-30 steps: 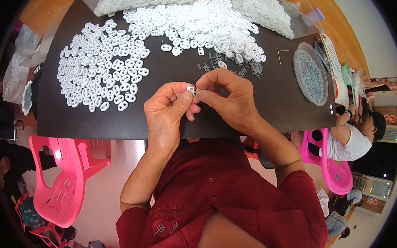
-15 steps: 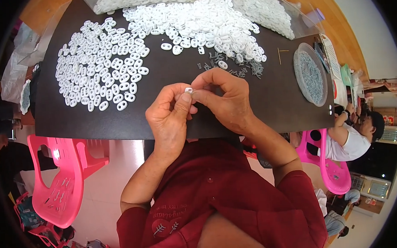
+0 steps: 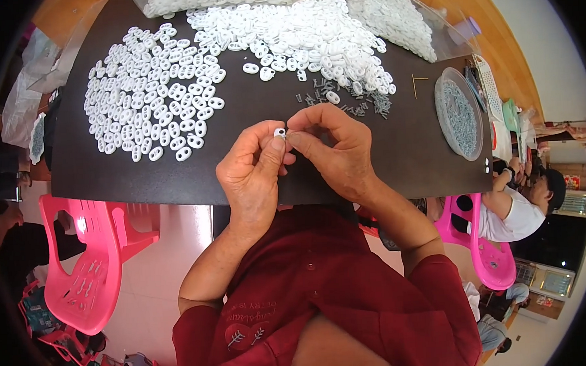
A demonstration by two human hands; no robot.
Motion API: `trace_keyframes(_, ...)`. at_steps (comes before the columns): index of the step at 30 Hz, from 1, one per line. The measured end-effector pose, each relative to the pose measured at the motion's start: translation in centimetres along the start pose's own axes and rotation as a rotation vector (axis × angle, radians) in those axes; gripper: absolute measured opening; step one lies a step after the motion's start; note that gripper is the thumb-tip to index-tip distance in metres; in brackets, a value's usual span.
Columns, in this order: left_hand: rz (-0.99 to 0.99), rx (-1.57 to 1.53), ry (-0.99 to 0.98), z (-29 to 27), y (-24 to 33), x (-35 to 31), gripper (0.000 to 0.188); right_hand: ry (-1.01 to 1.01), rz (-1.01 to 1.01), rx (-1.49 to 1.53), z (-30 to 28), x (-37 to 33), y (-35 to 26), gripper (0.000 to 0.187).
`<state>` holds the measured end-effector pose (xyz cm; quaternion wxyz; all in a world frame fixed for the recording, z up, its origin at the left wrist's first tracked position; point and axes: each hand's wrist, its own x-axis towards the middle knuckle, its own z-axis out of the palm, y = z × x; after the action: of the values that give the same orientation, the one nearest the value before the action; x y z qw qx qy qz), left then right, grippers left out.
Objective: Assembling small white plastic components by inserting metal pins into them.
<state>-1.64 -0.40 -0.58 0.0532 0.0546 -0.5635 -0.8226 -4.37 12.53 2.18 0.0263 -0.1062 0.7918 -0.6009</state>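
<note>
Just in front of the table's near edge, my left hand [image 3: 248,175] pinches a small white oval plastic piece [image 3: 279,132] between thumb and fingers. One dark hole shows in its upper part; my fingertips cover the rest. My right hand [image 3: 341,151] meets it from the right, thumb and index finger pinched together against the piece. Whatever sits between those fingertips is too small and hidden to make out. Beyond my right hand lie loose grey spring-like bits [image 3: 381,104], with a single white oval piece [image 3: 332,97] among them.
Two-hole white pieces [image 3: 165,97] lie spread at the left, and a larger heap [image 3: 286,33] fills the back. At the right stands a round clear tub [image 3: 442,114] of grey bits. Pink chairs [image 3: 82,290] flank me; a person in white [image 3: 513,212] sits off to the right.
Both hands stay almost in place. The white piece is turned slightly, its hole now showing darker, and my right fingertips have shifted a little. The whole view has moved slightly.
</note>
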Motion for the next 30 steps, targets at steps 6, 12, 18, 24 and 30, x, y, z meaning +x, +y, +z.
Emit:
trace_keyframes(6, 0.070, 0.073, -0.015, 0.1, -0.6, -0.2, 0.013, 0.013, 0.009, -0.006, 0.3, -0.1, 0.2, 0.013)
trace_keyframes(12, 0.036, 0.034, -0.028, -0.4, -0.7, -0.3, 0.012, -0.005, 0.011, 0.026, 0.6, -0.2, 0.6, 0.011)
trace_keyframes(18, -0.016, -0.042, -0.038, -0.5, -0.8, 0.2, 0.013, -0.016, -0.046, -0.052, 0.1, -0.5, 0.5, 0.013)
trace_keyframes(24, -0.056, -0.092, -0.012, -0.2, -0.5, 0.5, 0.015, 0.001, 0.024, 0.066, -0.8, -0.4, 1.2, 0.015)
trace_keyframes(30, -0.014, -0.062, -0.021, -0.4, -1.1, 0.4, 0.015, -0.003, -0.082, -0.063, 0.3, 0.0, 1.6, 0.008)
